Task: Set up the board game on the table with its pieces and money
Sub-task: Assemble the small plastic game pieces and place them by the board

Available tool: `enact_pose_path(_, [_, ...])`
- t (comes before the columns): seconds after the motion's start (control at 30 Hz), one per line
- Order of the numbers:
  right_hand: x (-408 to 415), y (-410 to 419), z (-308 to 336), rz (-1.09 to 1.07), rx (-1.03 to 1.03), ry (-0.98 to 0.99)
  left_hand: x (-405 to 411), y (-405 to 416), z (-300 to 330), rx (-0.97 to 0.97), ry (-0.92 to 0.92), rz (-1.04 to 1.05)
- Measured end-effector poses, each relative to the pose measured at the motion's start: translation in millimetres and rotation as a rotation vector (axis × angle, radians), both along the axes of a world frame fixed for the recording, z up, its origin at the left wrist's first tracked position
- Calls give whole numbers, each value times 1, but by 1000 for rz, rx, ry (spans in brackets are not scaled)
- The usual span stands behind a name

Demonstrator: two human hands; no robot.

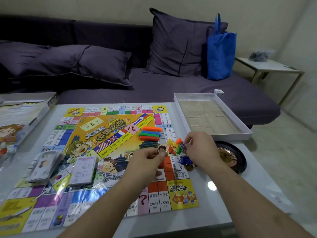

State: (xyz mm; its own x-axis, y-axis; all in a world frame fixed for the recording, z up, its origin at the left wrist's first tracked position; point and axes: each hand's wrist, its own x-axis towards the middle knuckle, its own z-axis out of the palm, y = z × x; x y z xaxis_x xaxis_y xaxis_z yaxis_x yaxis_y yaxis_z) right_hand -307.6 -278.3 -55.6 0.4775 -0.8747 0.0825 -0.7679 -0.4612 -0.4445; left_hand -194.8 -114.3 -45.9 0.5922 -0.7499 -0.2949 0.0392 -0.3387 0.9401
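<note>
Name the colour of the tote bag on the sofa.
Blue; the tote bag shows clearly in the head view.

1. Both forearms bare, reaching forward from the lower edge and converging toward centre.
2. Left hand [148,161]: back facing up, fingers curled, thumb and forefinger pinching.
3. Right hand [199,148]: raised slightly, fingertips [187,140] pinched together, pointing left.

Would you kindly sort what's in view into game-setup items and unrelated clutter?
Job: game board, colored bars, plastic pawns, round token pinched by left hand, card packs, box tray.
Lying about: blue bag, cushions, side table.
</note>
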Motion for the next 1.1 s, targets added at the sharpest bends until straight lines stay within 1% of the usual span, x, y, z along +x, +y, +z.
enact_pose_path(0.1, [-9,-5,14,15,61,-121,0,2,2,-20,-24,-2])
enact_pose_path(0.27, [-52,-6,43,55,155,-227,-3,3,1,-47,-163,-79])
enact_pose_path(0.43, [-99,0,49,36,87,-144,-33,0,-5,-31,-212,-191])
enact_pose_path(0.5, [-114,3,48,81,87,-27,-48,-5,-10,-2,-273,-233])
enact_pose_path(0.57, [-127,6,47,119,80,101,-61,-12,-14,12,-356,-232])
enact_pose_path(0.73, [-141,11,40,136,60,262,-96,-37,-22,20,-448,-324])
enact_pose_path(0.8, [-141,12,38,143,57,294,-107,-47,-23,16,-503,-346])
enact_pose_path(0.97, [-143,9,36,155,46,310,-123,-65,-21,11,-572,-402])
enact_pose_path(1.03, [-148,8,39,159,65,313,-122,-65,-21,21,-553,-398])
enact_pose_path(1.1, [-152,7,43,142,79,291,-116,-62,-22,29,-491,-370])
